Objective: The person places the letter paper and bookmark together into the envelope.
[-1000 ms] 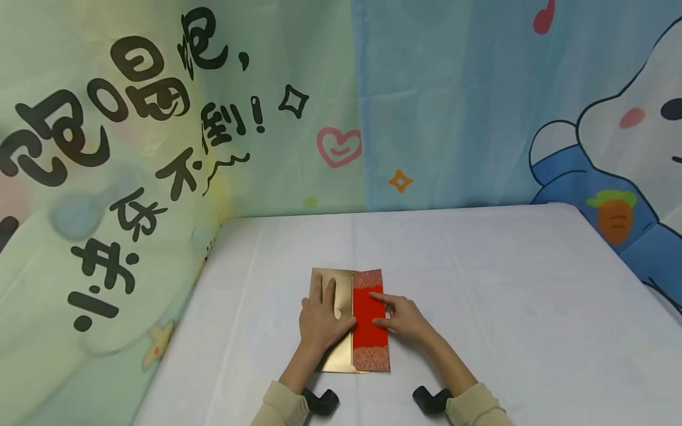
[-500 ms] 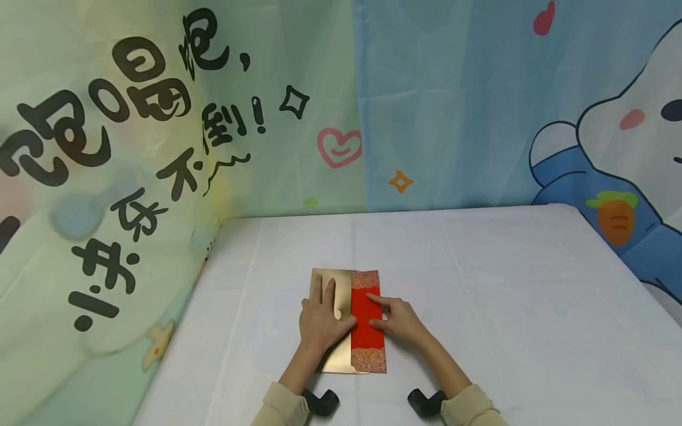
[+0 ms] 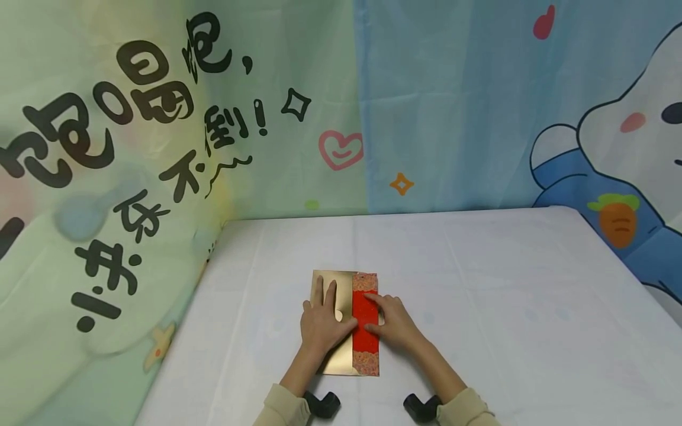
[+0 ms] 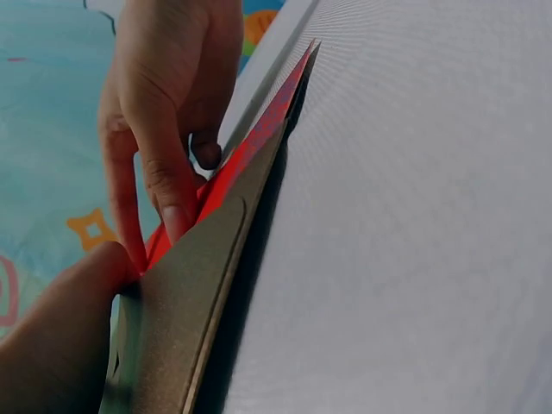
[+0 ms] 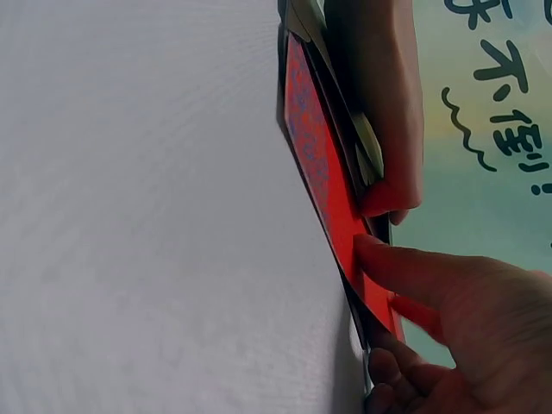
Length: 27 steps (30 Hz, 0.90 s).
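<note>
A red and gold folded card (image 3: 365,331) lies in the middle of the white table. Its gold panel (image 3: 337,364) is on the left; the red panel has patterned bands at both ends. My left hand (image 3: 322,325) presses on the gold part with fingers spread, its thumb reaching the red panel's inner edge. At the right edge, my right hand (image 3: 396,322) holds the red panel. In the right wrist view, the right thumb (image 5: 414,272) lies on the red face while other fingers curl by the outer edge. The left wrist view shows the red panel (image 4: 259,142) tilted up from the table.
The white tablecloth (image 3: 479,284) extends around the card. A printed curtain (image 3: 426,106) hangs behind and along the left side. Black wrist mounts (image 3: 322,404) sit at both cuffs.
My right hand has shifted slightly left, and the red panel looks narrower as its outer edge comes inward. The left hand stays in place on the gold panel.
</note>
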{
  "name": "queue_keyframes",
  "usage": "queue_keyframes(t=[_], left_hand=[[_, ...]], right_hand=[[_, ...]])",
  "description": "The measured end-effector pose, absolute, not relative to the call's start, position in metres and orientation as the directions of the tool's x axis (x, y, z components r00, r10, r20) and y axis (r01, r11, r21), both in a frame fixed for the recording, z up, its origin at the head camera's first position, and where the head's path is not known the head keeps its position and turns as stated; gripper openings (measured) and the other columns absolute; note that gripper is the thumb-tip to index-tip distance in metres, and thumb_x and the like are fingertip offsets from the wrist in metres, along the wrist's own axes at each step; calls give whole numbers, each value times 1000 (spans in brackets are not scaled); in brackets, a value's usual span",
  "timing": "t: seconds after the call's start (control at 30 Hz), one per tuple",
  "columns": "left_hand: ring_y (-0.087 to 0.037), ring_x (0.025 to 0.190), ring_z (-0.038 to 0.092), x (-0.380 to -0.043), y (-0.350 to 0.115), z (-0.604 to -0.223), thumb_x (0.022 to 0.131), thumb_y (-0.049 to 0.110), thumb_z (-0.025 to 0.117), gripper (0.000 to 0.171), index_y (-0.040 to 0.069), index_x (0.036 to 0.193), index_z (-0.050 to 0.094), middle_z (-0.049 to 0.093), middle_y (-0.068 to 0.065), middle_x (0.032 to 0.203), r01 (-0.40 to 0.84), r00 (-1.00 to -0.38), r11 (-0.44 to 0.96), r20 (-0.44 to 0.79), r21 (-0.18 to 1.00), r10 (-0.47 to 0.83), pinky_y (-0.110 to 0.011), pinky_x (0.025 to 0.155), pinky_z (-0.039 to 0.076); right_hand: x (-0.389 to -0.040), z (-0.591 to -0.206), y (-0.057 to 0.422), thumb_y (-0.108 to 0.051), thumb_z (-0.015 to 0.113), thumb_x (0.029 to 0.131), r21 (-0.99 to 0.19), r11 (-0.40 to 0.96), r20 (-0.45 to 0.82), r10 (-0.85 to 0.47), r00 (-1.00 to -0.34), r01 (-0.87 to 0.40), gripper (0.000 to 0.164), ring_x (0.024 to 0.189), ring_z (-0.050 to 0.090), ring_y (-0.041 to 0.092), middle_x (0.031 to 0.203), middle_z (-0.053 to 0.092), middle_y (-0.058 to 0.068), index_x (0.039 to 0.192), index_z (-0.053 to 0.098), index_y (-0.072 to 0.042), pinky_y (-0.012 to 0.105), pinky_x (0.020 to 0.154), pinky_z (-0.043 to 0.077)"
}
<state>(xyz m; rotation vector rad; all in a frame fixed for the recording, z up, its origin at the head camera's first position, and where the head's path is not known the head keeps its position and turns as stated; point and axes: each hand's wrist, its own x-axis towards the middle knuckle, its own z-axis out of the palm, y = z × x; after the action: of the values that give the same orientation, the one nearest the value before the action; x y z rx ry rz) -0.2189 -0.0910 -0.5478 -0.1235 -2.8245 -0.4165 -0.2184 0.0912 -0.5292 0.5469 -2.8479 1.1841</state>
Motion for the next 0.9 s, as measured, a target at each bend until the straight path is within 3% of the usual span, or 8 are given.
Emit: queue_keyframes(t=[0.17, 0.4, 0.9], left_hand=[[-30, 70, 47, -220, -91, -549, 65, 62, 57, 88, 18, 140, 40, 26, -10, 149, 121, -958, 957, 284, 264, 43, -26, 43, 32], [-30, 68, 46, -219, -91, -552, 63, 64, 57, 88, 16, 136, 44, 31, -12, 146, 141, -939, 958, 341, 249, 50, -26, 42, 32], [-32, 74, 49, -219, -91, -549, 64, 67, 55, 92, 19, 141, 38, 23, -9, 150, 108, -965, 965, 257, 238, 44, -27, 44, 35]], right_hand=[[-219, -528, 90, -16, 78, 70, -649, 687, 144, -313, -939, -328, 70, 77, 37, 18, 91, 54, 6, 132, 49, 0, 32, 67, 32], [-218, -529, 88, -20, 78, 71, -630, 685, 168, -340, -925, -366, 69, 80, 40, 18, 97, 56, 8, 131, 50, -2, 32, 70, 36], [-216, -529, 88, -29, 78, 70, -557, 732, 205, -335, -920, -391, 68, 80, 39, 17, 97, 54, 5, 128, 54, -3, 31, 68, 36]])
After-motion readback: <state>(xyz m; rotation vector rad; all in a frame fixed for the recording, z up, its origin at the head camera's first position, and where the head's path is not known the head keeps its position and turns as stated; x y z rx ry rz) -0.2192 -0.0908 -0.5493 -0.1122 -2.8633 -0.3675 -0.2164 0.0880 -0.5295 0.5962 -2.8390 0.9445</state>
